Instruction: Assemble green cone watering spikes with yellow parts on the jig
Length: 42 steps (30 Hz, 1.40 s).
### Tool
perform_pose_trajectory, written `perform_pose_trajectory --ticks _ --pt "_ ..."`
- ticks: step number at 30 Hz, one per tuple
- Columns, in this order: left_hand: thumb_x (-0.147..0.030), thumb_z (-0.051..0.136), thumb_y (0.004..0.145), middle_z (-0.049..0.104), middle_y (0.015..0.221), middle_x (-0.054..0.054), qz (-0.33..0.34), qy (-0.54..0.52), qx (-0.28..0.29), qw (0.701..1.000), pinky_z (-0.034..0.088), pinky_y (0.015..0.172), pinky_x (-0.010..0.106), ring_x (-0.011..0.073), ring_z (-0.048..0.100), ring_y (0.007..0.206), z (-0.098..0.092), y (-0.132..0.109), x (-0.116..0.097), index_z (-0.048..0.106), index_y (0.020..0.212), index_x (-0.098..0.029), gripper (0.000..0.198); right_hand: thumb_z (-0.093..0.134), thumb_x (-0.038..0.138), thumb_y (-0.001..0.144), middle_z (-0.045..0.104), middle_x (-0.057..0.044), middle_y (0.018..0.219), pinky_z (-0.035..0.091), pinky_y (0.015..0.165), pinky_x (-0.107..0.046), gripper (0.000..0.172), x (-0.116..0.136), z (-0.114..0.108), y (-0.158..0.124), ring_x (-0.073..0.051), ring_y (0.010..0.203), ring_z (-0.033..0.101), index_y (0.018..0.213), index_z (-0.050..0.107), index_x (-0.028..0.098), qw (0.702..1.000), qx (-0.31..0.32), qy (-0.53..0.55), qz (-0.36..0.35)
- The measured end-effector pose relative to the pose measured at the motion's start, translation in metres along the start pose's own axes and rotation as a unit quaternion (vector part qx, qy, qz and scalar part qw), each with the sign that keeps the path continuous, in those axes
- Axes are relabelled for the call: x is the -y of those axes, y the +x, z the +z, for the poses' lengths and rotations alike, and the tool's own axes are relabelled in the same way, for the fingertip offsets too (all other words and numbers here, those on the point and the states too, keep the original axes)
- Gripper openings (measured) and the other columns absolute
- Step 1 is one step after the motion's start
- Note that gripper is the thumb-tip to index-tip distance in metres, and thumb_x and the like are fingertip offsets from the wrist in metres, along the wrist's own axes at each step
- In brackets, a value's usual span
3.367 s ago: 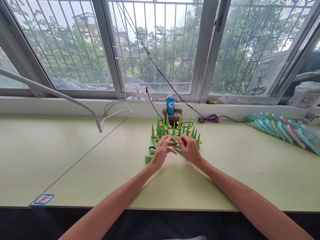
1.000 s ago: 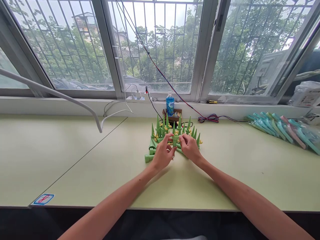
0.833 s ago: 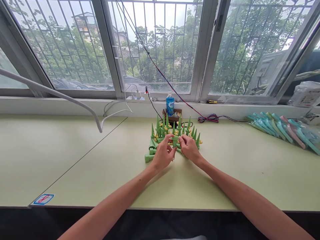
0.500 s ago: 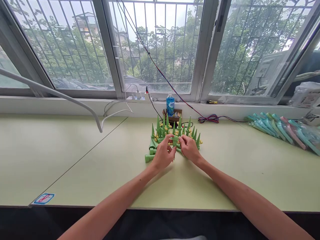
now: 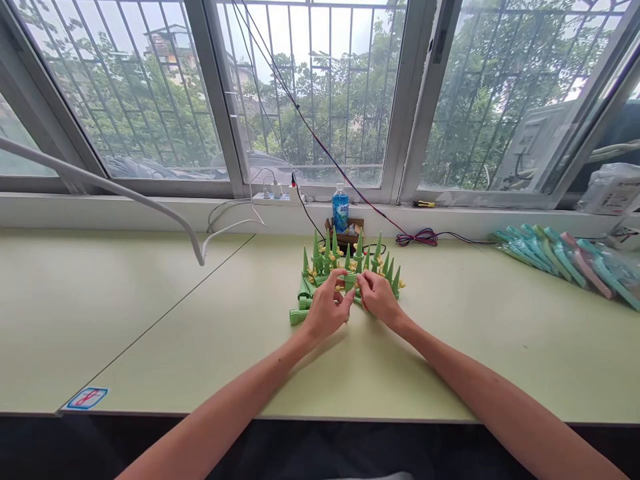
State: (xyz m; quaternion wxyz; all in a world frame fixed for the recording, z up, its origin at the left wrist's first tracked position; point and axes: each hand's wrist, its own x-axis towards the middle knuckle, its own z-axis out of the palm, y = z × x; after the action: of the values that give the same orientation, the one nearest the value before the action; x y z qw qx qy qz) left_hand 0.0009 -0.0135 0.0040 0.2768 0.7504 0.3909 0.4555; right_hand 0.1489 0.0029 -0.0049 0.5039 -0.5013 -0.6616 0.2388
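Head view: where is the green fitting (image 5: 351, 281) being held, and how is it being gripped?

— It is being held between the two hands, just in front of a cluster of yellow-trimmed green spikes (image 5: 359, 248). The left hand (image 5: 327, 307) is pinching it, index finger above and thumb below.

— What is the right hand (image 5: 379, 295) doing?

— Its fingertips are pressing together against the fitting's right side (whether anything small is lying between them, one cannot tell).

— What is surrounding them on the pale tabletop (image 5: 225, 333)?

— The spikes are standing points upward; green tubes (image 5: 299, 316) are lying beside the left hand. Behind, a blue bottle (image 5: 341, 212) is standing upright near a brown box (image 5: 349, 238).
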Motion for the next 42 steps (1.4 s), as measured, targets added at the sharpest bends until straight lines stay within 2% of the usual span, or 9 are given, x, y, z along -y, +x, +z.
perform_pose_trajectory --ticks 20,32,42 --pt "-0.033 0.056 0.085 0.053 0.108 0.006 0.016 -0.015 0.005 1.000 0.057 0.054 0.025 0.0067 0.061 0.054 -0.0006 -0.0010 0.0004 0.043 0.115 -0.025 0.034 0.042 0.039 0.091 0.039 0.006 0.040 0.029 0.045 -0.024 0.033 0.0036 -0.0024 -0.0004 -0.012 0.038 0.040 0.063 0.037 0.022 1.000 -0.008 -0.005 -0.004" --pt "-0.033 0.057 0.084 0.054 0.111 0.007 0.019 -0.032 0.003 0.999 0.057 0.054 0.024 0.0074 0.062 0.059 -0.0011 -0.0016 -0.0017 0.043 0.116 -0.025 0.036 0.042 0.047 0.090 0.042 0.005 0.043 0.036 0.045 -0.026 0.034 0.0021 -0.0022 -0.0001 -0.013 0.038 0.046 0.066 0.040 0.023 0.999 0.002 0.048 -0.006" --pt "-0.033 0.058 0.083 0.054 0.111 0.008 0.014 -0.022 0.002 1.000 0.056 0.053 0.023 0.0081 0.062 0.060 -0.0011 -0.0011 -0.0017 0.043 0.117 -0.024 0.038 0.042 0.043 0.090 0.045 0.005 0.043 0.037 0.046 -0.026 0.032 0.0006 -0.0024 0.0009 -0.013 0.039 0.046 0.067 0.042 0.022 0.999 0.007 0.045 -0.008"
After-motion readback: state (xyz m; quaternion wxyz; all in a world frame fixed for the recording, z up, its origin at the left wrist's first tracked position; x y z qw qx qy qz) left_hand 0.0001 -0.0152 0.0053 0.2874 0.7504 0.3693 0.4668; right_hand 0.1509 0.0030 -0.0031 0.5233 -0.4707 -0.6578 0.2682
